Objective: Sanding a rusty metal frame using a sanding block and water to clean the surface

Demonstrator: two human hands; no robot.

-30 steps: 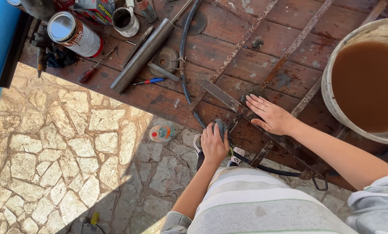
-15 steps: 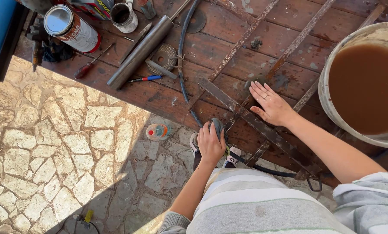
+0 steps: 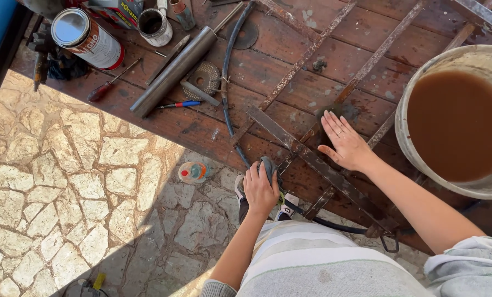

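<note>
My left hand (image 3: 259, 190) is closed around the dark grey handle of a power tool (image 3: 268, 163) at the near edge of the red-brown wooden table (image 3: 334, 49). My right hand (image 3: 345, 143) lies flat, fingers spread, on a rusty flat bar (image 3: 281, 135) of a welded metal frame that rests on the table. A ring shows on one finger. A black cable (image 3: 226, 82) runs from the tool across the table and loops under its edge.
A large bucket of brown water (image 3: 405, 110) stands right of my right hand. At the far left are a steel tube (image 3: 174, 71), grinding disc (image 3: 204, 77), blue pen (image 3: 180, 104), red screwdriver (image 3: 105, 88), paint can (image 3: 86, 38) and small tin (image 3: 155, 25). A plastic bottle (image 3: 193, 172) lies on stone paving (image 3: 53, 187).
Both hands stay where they were, the left on the tool and the right flat on the frame. Only the view has shifted slightly.
</note>
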